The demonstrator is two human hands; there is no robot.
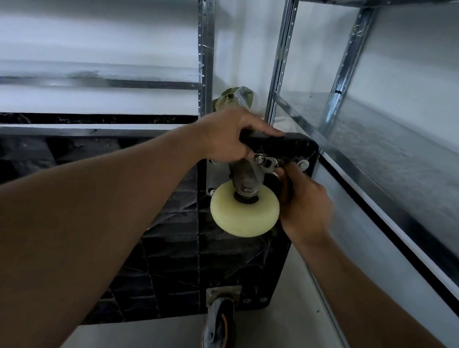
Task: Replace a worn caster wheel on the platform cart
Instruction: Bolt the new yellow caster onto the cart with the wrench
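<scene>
Platform cart is tipped up on edge on the floor, black ribbed underside facing the camera, wedged between two galvanised shelving racks.

Upper caster: steel fork, cream wheel, sits at the cart's top right corner on its mounting plate. The wheel face points at the camera.

Left hand: fingers curled over the cart's top edge, gripping it just above the caster.

Right hand: closed round the handle of a small wrench, just right of the cream wheel. The wrench head is at a nut on the plate's upper edge. Slight motion blur, so can't tell whether it is fully seated on the nut.

Lower caster: bolted at the cart's bottom right corner, grey wheel with an orange, scuffed tread, touching the floor.

A green bundle is behind the cart's top edge, in the gap between the racks.
</scene>
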